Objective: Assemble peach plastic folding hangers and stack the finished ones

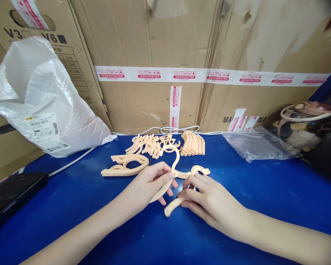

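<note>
My left hand (154, 180) is closed on a beige plastic clothes hanger, pinching it at the base of its upright hook (177, 156); one arm of it (161, 191) slants down behind my fingers. To the right, my right hand (209, 202) grips a loose curved hanger arm (172, 208) between thumb and fingers, its rounded end pointing left and toward me. Just beyond the right fingers shows another beige hanger part (200, 169), partly hidden by the hand; I cannot tell whether it is touched. Folded beige hangers (124, 170) lie left of my left hand.
Behind the hands, small hooked parts (151, 145) lie in a pile beside a row of curved arms (193, 143). A white plastic bag (49, 103) leans at left above a black phone-like object (16, 198). Clear plastic (259, 143) and a jug (300, 125) stand right; cartons (154, 103) wall the back.
</note>
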The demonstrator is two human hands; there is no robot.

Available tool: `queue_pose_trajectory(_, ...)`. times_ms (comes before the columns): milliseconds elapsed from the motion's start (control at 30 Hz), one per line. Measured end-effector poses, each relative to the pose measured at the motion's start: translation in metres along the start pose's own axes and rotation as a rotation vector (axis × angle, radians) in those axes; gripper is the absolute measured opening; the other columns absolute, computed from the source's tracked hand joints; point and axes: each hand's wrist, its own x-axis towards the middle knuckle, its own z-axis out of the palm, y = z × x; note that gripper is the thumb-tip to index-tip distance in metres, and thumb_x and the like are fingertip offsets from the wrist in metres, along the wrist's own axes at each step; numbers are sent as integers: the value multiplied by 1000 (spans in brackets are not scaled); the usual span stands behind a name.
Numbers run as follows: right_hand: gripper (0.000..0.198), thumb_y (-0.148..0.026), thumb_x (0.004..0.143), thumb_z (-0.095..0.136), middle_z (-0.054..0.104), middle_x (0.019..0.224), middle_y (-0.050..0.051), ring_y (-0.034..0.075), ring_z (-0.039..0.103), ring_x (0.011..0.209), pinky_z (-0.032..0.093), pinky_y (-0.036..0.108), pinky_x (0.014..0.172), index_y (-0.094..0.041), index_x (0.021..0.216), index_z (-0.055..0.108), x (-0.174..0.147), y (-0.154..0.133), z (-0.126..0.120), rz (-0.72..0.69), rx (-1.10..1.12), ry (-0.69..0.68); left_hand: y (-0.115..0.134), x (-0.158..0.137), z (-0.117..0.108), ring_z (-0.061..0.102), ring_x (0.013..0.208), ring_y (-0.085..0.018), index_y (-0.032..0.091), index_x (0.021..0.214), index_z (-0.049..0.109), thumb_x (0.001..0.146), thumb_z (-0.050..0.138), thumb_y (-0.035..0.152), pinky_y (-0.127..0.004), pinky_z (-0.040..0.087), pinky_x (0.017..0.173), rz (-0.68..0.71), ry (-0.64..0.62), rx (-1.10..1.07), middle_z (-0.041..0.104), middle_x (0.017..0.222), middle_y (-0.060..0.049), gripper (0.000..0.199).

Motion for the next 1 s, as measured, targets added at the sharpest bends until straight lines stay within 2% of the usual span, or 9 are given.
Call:
queue_pose_trajectory(67,23,-21,98,39,60,92,7,21,55,85,44,36,76,-19,98,62,1,2,0,-18,-39,10,0,1,0,60,67,-13,16,88,51,84,59,39,-24,54,50,-19,7,-80,61,84,-2,25)
queue_pose_trajectory(167,23,-19,99,34,61,91,8,20,56,83,45,34,74,-18,97,57,1,7,0,28,53,44,2,2,-2,62,69,-13,16,93,53,83,62,36,-25,57,51,-47,53,-154,60,89,-3,23)
queue_pose_trajectory(300,25,-15,98,28,63,88,8,18,56,72,45,30,63,-16,104,53,-2,12,-3,87,147,69,6,2,-6,62,68,-12,15,96,59,84,61,31,-22,56,48,-71,101,-245,61,98,-6,19)
queue_pose_trajectory(433,24,-26,100,33,67,93,7,17,61,73,45,29,63,-19,108,55,-4,12,-6,119,148,71,7,0,-6,60,59,-10,17,100,62,83,63,29,-19,53,41,-102,40,-337,63,104,-8,21)
queue_pose_trajectory(533,25,-34,99,38,68,93,7,19,64,79,46,29,68,-20,102,59,-4,11,-7,91,113,78,7,-1,-4,60,58,-11,17,106,63,82,66,31,-19,54,41,-143,-49,-364,65,86,-5,28)
queue_pose_trajectory(633,27,-33,100,38,68,91,7,19,64,81,47,30,70,-19,100,61,-3,11,-7,71,71,100,7,-3,-2,62,59,-13,15,109,62,81,67,33,-20,55,43,-192,-93,-348,63,68,-2,33)
queue_pose_trajectory(867,26,-34,99,42,68,83,5,16,62,69,44,26,60,-19,89,61,-4,12,-8,46,2,176,9,-4,-4,64,64,-14,16,101,63,83,66,35,-22,56,48,-168,-125,-245,64,68,-1,26)
queue_pose_trajectory(1000,29,-34,99,40,67,82,4,15,62,67,44,26,59,-18,88,61,-4,12,-8,39,-30,162,9,-2,-3,64,59,-13,17,95,63,82,66,37,-23,57,51,-139,-109,-187,65,65,0,24)
